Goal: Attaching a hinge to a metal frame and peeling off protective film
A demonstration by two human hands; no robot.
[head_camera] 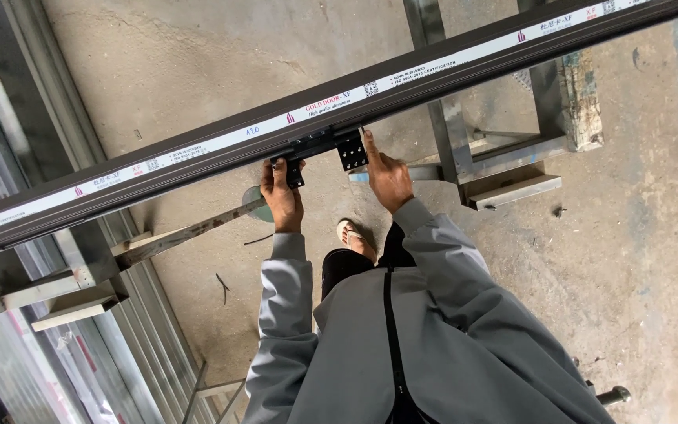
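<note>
Concrete workshop floor (221, 47), a long dark aluminium profile (198, 161) laid across metal stands (504, 169) — you're at its middle.

Your left hand (282, 196) is clenched around the lower black hinge bracket (295, 174); your right hand (386, 174) points one finger against the black hinge plate (351, 151), gripping nothing. The hinge sits on the profile already — whether it's fastened, I can't tell; no tool in either hand.

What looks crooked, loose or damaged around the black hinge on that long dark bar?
Nothing stands out. The black hinge sits against the long dark bar, which rests across the metal stands. The left hand grips its lower end and the right hand touches the upper plate. Screws are too small to judge.
</note>
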